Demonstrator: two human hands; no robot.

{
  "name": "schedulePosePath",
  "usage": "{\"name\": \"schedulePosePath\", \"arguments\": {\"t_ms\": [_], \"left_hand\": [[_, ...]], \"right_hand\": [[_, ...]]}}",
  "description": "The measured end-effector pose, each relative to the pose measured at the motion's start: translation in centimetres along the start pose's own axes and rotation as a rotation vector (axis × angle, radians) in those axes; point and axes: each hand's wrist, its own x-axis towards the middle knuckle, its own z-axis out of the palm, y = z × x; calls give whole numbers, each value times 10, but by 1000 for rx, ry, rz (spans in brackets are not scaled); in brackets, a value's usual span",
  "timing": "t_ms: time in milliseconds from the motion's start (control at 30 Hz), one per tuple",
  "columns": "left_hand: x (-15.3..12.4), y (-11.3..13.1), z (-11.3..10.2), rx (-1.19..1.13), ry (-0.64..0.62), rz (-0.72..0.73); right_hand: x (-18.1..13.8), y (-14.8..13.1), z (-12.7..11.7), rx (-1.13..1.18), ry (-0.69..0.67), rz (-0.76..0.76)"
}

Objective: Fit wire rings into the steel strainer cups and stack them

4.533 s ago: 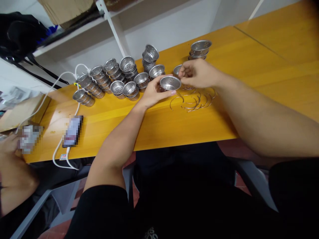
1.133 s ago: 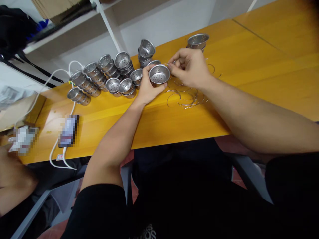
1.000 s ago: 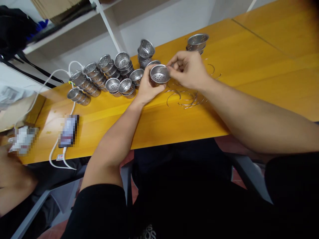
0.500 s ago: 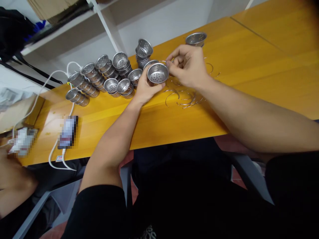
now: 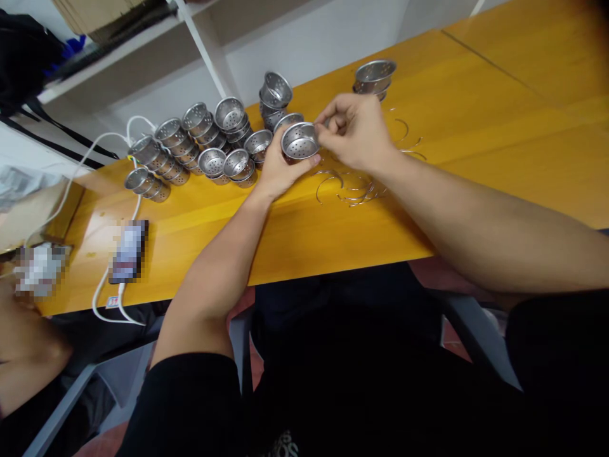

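My left hand grips a small perforated metal cup from below, its open mouth facing me. My right hand is pinched at the cup's right rim; what its fingertips hold is too small to make out, perhaps a thin wire. Curved wire handles lie loose on the yellow table just under my right wrist.
Stacks of the same metal cups lie in rows at the left rear. Another short stack stands behind my right hand. A phone and white cable lie at the left. Another person's arm is at the far left.
My hands have stayed together at the cup. The cup has tilted slightly and my right fingers have shifted along its rim; more loose wires show to the right.
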Motion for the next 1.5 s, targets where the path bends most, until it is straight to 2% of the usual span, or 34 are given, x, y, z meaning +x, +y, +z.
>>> {"name": "schedulePosePath", "arguments": {"t_ms": [167, 433, 733, 1033, 1233, 1367, 1500], "left_hand": [[-3, -12, -1, 92, -47, 74], [-9, 0, 6, 191, -86, 113], [-11, 1, 8, 241, -118, 109], [-12, 30, 8, 302, -90, 48], [-14, 42, 6, 227, -71, -20], [-14, 40, 9, 223, -86, -4], [-14, 36, 12, 236, -93, 5]], "right_hand": [[0, -4, -5, -80, -8, 79], [-8, -11, -10, -24, -48, 143], [-5, -16, -8, -110, -34, 121], [-10, -18, -9, -34, -58, 169], [1, -5, -5, 43, -63, 149], [5, 4, -5, 38, -41, 157], [-1, 1, 0, 61, -30, 156]]}}
